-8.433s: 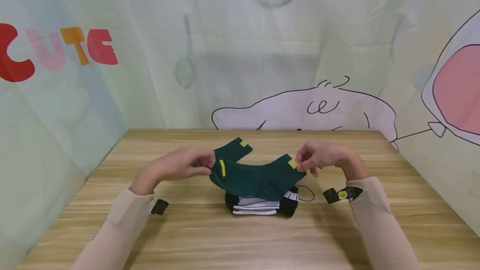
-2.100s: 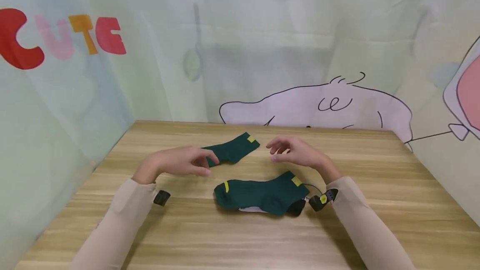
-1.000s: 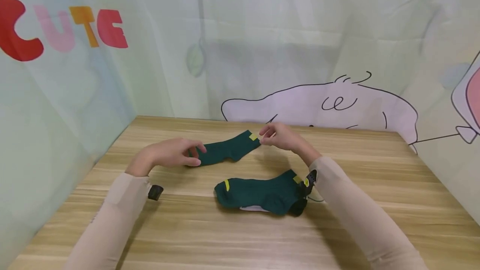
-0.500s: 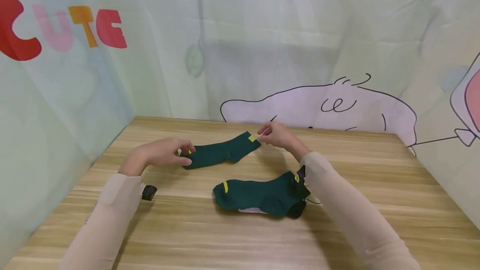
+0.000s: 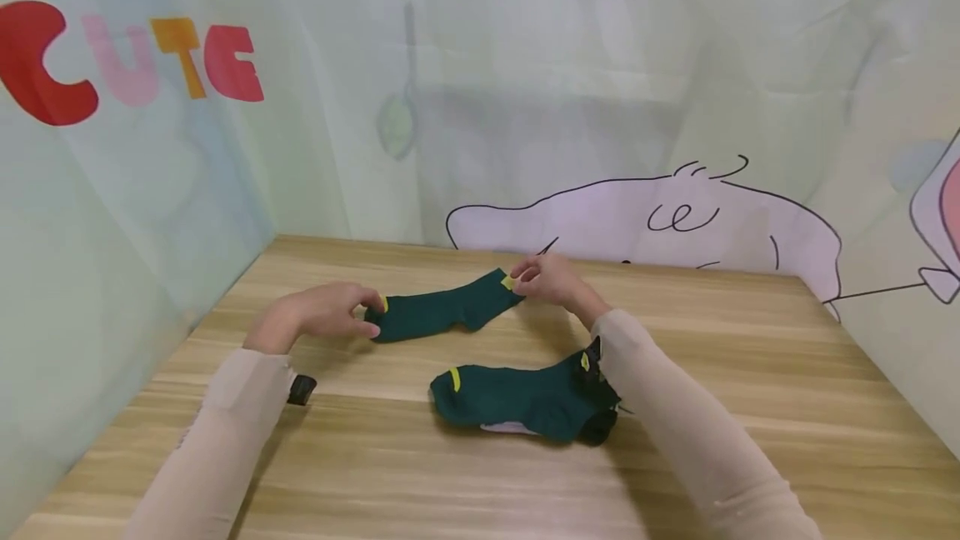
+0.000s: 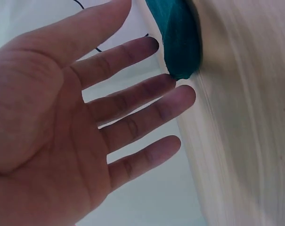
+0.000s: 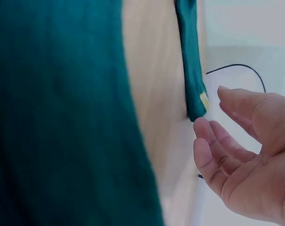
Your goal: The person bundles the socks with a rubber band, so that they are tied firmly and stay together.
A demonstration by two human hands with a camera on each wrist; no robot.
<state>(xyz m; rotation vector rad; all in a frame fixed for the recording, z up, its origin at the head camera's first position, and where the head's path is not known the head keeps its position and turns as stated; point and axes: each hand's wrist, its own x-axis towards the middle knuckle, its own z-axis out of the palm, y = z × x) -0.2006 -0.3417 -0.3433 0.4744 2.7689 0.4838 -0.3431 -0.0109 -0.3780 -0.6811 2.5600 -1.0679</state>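
Observation:
A dark green sock (image 5: 431, 312) with yellow marks lies flat on the wooden table, its toe to the left and its cuff to the far right. My left hand (image 5: 322, 315) is at the toe, thumb and fingers apart; the left wrist view shows straight, spread fingers (image 6: 147, 113) close to the green fabric. At the cuff is my right hand (image 5: 551, 280), with a gap between its thumb and fingers in the right wrist view. A second green sock (image 5: 510, 398) lies nearer, on top of a mostly hidden black and white item (image 5: 597, 427). Neither hand grips anything.
The wooden table (image 5: 360, 457) is enclosed by printed fabric walls (image 5: 540, 132) at the back and sides. My right forearm passes over the cuff end of the nearer sock, and a thin loop beside it is largely covered.
The nearer green sock was held by both hands, then laid on the black and white item. Both hands have since moved to the farther sock, left to its toe, right to its cuff.

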